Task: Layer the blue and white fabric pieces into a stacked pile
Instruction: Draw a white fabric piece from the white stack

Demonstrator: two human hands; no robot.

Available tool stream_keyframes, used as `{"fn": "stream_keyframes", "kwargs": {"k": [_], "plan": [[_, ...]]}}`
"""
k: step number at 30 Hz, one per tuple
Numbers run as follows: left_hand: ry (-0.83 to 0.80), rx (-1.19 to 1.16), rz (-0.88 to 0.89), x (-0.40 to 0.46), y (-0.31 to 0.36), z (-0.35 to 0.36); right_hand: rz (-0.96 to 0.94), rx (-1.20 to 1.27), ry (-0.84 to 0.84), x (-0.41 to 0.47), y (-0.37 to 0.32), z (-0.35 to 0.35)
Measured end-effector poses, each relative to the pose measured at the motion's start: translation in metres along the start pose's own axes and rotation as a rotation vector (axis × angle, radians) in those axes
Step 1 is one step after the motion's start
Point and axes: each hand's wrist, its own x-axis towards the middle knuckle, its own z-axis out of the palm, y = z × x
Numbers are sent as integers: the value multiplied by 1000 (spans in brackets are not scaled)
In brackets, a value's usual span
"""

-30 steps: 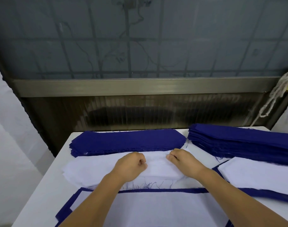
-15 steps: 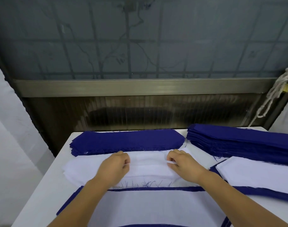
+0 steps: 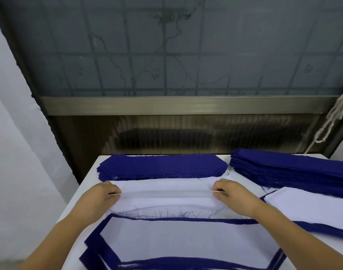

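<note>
Here the left hand (image 3: pixel 99 197) and right hand (image 3: pixel 234 194) each pinch an end of the top white fabric piece (image 3: pixel 166 193), their grip narrow, mid-table (image 3: pixel 75 201), between the far-edge blue stack (image 3: pixel 162 167) and the near-edge layered pile (image 3: pixel 176 238).

- Solid dark blue cloth stack (image 3: pixel 162 167) at the far side of a white table (image 3: pixel 82 193).
- A taller dark blue pile (image 3: pixel 291 170) at far right.
- Plain white cloth (image 3: pixel 166 193) at centre, with loose blue threads along its near edge.
- Near pile (image 3: pixel 166 238): white piece edged by blue beneath.
- Grey-blue window pane (image 3: pixel 186 45) with a dark grid; dull metal sill (image 3: pixel 186 105).
- Off-white rope (image 3: pixel 330 121) at right.
</note>
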Motion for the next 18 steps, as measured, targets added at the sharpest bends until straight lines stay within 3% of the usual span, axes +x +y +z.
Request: {"fn": "stream_keyframes", "kwargs": {"k": [2,6,9,13,15,18], "plan": [[-42,-50,37,-12,0,-9,27,31,-20,-22,5,-7],[-327,-186,124,-33,9,-30,84,213,-226,-71,15,-30],[-305,-182,149,-33,28,-32,132,249,-239,-86,14,-43],[2,-286,156,-31,51,-34,97,304,69,-95,7,-54],[123,-333,202,-35,54,-38,1,181,281,-105,5,-52],[160,-298,261,-52,47,-36,-216,-65,517,-124,8,-37]]}}
